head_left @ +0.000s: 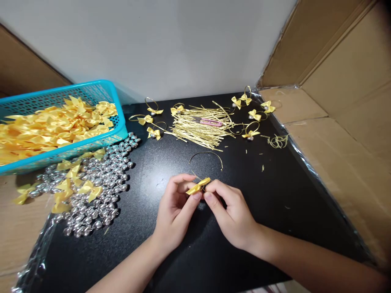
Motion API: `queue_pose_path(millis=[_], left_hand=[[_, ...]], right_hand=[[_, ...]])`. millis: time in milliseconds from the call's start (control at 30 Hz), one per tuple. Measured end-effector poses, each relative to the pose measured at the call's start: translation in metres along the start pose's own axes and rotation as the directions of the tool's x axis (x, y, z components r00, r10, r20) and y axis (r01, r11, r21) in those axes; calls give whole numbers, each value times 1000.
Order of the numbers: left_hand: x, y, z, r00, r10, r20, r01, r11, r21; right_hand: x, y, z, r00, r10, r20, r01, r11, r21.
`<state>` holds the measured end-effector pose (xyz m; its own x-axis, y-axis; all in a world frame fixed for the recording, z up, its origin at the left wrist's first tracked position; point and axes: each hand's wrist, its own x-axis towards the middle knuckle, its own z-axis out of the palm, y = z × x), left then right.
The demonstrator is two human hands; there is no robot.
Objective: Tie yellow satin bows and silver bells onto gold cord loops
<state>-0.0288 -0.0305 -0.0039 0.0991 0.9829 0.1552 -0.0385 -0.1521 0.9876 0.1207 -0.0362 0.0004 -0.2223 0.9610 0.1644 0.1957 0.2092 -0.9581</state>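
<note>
My left hand (175, 207) and my right hand (230, 213) meet over the middle of the black mat (275, 195). Both pinch one small yellow ribbon bow (198, 186) between their fingertips. A thin gold wire (206, 156) arcs up and back from the bow in a loop. Both hands are closed on the bow. A bundle of gold wire pieces (200, 126) lies behind the hands. Pink-handled scissors (210, 122) rest on that bundle.
A teal basket (117, 112) full of yellow bows stands at the back left. Silver beads (100, 191) with loose bows on them spread in front of it. Finished bows with wire loops (252, 116) lie at the back. Cardboard (342, 122) walls the right side.
</note>
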Motion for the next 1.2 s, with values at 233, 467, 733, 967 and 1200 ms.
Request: queue_pose_path(millis=[233, 467, 733, 967, 1200], left_hand=[[1, -1, -8, 978, 191, 81, -207, 921, 331], [3, 5, -13, 891, 453, 12, -407, 789, 460], [3, 11, -14, 856, 513, 67, -479, 736, 479], [-2, 9, -12, 877, 481, -4, -437, 799, 412], [-4, 7, -7, 919, 379, -112, -321, 881, 347]], right_hand=[[1, -2, -3, 1000, -27, -10, 27, 999, 19], [2, -4, -2, 998, -58, -9, 58, 998, -8], [-1, -5, -2, 991, -132, -28, 130, 991, -41], [-2, -6, -1, 993, -121, -13, 120, 991, -59], [-1, -8, -2, 993, -120, -22, 118, 990, -73]])
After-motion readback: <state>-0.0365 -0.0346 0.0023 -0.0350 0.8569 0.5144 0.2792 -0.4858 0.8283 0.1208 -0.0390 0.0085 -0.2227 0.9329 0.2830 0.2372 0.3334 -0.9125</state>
